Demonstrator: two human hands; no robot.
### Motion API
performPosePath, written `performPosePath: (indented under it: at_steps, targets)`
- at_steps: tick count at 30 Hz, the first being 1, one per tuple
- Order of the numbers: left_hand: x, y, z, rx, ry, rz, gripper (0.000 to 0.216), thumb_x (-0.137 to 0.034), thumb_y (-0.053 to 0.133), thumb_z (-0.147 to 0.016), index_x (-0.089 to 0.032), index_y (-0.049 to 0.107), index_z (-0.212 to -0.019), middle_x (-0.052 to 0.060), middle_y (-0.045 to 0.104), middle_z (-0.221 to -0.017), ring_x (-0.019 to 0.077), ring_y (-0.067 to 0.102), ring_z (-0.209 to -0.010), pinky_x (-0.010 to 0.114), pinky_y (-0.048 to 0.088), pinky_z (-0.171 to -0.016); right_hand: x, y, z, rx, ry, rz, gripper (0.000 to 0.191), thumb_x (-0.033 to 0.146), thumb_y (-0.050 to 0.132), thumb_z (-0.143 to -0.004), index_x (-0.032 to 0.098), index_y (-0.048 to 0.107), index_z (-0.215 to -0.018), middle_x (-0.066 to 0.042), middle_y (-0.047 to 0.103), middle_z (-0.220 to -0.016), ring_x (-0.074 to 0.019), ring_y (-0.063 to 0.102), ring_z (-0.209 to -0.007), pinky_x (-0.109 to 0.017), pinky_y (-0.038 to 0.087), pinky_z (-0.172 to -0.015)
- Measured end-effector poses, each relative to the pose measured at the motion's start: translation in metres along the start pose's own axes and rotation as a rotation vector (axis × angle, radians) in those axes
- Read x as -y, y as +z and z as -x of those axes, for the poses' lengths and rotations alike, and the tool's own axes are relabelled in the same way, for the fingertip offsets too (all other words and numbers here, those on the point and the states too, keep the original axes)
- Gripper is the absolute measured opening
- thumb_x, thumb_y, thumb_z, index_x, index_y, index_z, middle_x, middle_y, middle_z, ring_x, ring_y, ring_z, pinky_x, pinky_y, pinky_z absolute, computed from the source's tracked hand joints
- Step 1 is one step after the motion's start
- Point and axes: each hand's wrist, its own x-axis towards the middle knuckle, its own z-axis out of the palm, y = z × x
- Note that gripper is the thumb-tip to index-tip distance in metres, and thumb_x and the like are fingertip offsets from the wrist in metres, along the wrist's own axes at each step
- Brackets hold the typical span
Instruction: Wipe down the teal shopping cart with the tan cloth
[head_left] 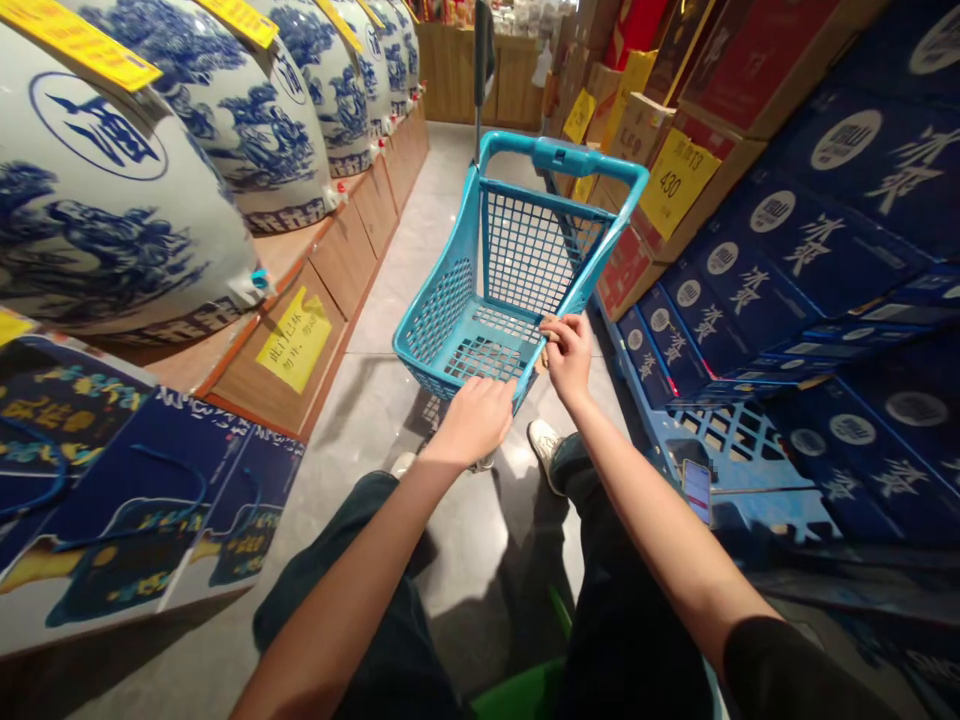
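Note:
A blue plastic shopping basket (pixel 450 300) with a mesh wall and a raised handle stands tilted on the grey floor in front of me. Nothing lies inside it. My left hand (pixel 478 418) is closed over the basket's near rim, fingers curled over the edge. My right hand (pixel 568 353) pinches the rim at the basket's right near corner. Both forearms reach forward over my dark trousers, and my light shoes (pixel 544 440) show just behind the basket.
Large blue-and-white ceramic jars (pixel 112 190) sit on a wooden shelf to the left, with blue printed boxes (pixel 142 510) below. Stacked blue cartons (pixel 825 250) and red and brown boxes line the right. A phone (pixel 697 489) lies on a blue pallet.

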Motion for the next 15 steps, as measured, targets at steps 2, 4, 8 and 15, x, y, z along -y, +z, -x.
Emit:
performPosePath:
  at_steps: [2, 4, 8, 15]
  targets:
    - [-0.004, 0.002, -0.001, -0.038, 0.045, 0.077, 0.055, -0.016, 0.049, -0.113, -0.004, 0.066, -0.164, 0.024, 0.081, -0.151, 0.0364, 0.076, -0.144, 0.052, 0.058, -0.126, -0.008, -0.005, -0.012, 0.003, -0.01, 0.018, 0.037, 0.009, 0.054, -0.093, 0.021, 0.087, -0.103, -0.013, 0.066, -0.117, -0.029, 0.071, -0.119, -0.045, 0.064, -0.114]
    - [0.006, 0.003, 0.003, -0.087, 0.105, 0.14, 0.053, -0.019, 0.046, -0.116, -0.014, 0.068, -0.164, 0.018, 0.073, -0.168, 0.0318, 0.067, -0.159, 0.051, 0.051, -0.137, -0.016, -0.009, -0.024, 0.021, -0.017, 0.037, 0.038, 0.008, 0.054, -0.093, 0.022, 0.088, -0.104, -0.013, 0.068, -0.119, -0.0289, 0.072, -0.122, -0.046, 0.062, -0.118]
    - [0.062, 0.003, 0.015, -0.249, -0.092, 0.12, 0.039, -0.034, 0.056, -0.118, -0.021, 0.08, -0.145, 0.016, 0.077, -0.163, 0.0404, 0.061, -0.165, 0.078, 0.03, -0.146, -0.024, -0.014, -0.037, 0.09, -0.026, 0.077, 0.044, 0.008, 0.052, -0.094, 0.02, 0.089, -0.115, -0.014, 0.073, -0.123, -0.0286, 0.073, -0.126, -0.044, 0.063, -0.119]
    - [0.12, 0.017, 0.016, -0.241, -0.219, 0.136, 0.018, -0.034, 0.076, -0.109, -0.023, 0.08, -0.095, 0.015, 0.089, -0.114, 0.0383, 0.072, -0.143, 0.069, 0.04, -0.143, -0.003, -0.018, -0.012, 0.127, -0.09, 0.089, 0.045, 0.007, 0.051, -0.092, 0.021, 0.09, -0.11, -0.013, 0.077, -0.116, -0.0279, 0.074, -0.116, -0.04, 0.065, -0.107]
